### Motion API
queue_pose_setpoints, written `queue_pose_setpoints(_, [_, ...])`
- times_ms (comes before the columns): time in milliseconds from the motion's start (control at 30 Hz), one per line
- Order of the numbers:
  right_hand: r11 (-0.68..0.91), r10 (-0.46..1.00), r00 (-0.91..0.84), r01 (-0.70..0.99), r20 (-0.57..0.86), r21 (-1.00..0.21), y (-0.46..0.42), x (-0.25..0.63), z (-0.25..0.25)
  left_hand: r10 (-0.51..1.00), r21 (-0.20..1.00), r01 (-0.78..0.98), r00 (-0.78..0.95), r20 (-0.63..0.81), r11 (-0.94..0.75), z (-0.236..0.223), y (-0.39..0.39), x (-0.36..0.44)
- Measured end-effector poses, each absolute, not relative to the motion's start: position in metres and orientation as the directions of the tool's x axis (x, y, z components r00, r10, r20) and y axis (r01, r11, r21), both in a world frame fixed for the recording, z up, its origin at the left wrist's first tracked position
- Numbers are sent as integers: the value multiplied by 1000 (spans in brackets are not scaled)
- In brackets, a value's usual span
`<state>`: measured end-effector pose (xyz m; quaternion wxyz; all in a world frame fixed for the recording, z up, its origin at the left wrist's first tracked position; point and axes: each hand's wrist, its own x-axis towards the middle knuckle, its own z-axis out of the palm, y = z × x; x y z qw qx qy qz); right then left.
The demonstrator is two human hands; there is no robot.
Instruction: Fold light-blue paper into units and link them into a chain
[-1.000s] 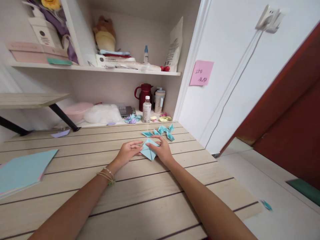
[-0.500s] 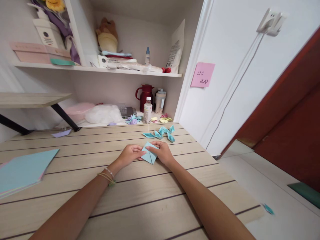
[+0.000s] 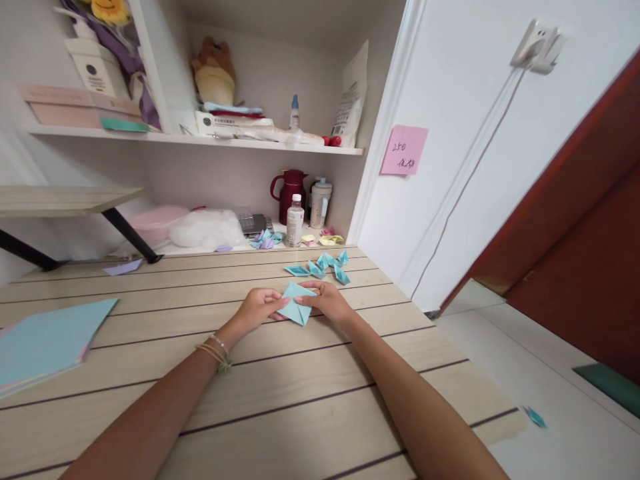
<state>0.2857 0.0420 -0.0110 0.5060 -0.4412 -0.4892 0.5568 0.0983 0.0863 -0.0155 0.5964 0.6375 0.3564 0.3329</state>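
Observation:
A light-blue folded paper [image 3: 296, 311] is held between both hands above the wooden table, one corner pointing toward me. My left hand [image 3: 261, 308] pinches its left corner, thumb on top and fingers behind. On the other side, my right hand [image 3: 327, 301] grips the right part, the thumb lying on the front face near a crease. Just beyond the hands, several small blue folded paper boats [image 3: 317, 269] lie in a loose group on the table.
A stack of coloured paper sheets [image 3: 50, 340] lies on the left of the table [image 3: 260, 420]. At the back stand a clear bottle [image 3: 295, 223], a red jug [image 3: 290, 190] and a tumbler [image 3: 321, 203]. A black-legged raised shelf [image 3: 65, 200] is at left.
My right thumb has shifted lower on the paper, and its top corner shows more openly. The left hand stays nearly in place.

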Motion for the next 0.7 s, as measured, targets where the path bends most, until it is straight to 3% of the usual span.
queue_pose_setpoints(133, [-114, 951, -306, -199, -49, -973, 42, 296, -9, 849, 996, 80, 528, -21, -25, -16, 88, 97])
queue_pose_setpoints(233, [-132, 934, -353, -207, -52, -969, 41, 300, -9, 835, 995, 93, 549, -32, -23, -16, 88, 96])
queue_pose_setpoints(533, [-79, 988, -136, -82, -67, -994, 41, 285, -15, 811, 993, 96, 585, -5, -62, -20, 89, 95])
queue_pose_setpoints(700, [16, 1000, -8, -82, 17, -996, 43, 284, -13, 814, 999, 36, 581, -2, -23, -19, 90, 96])
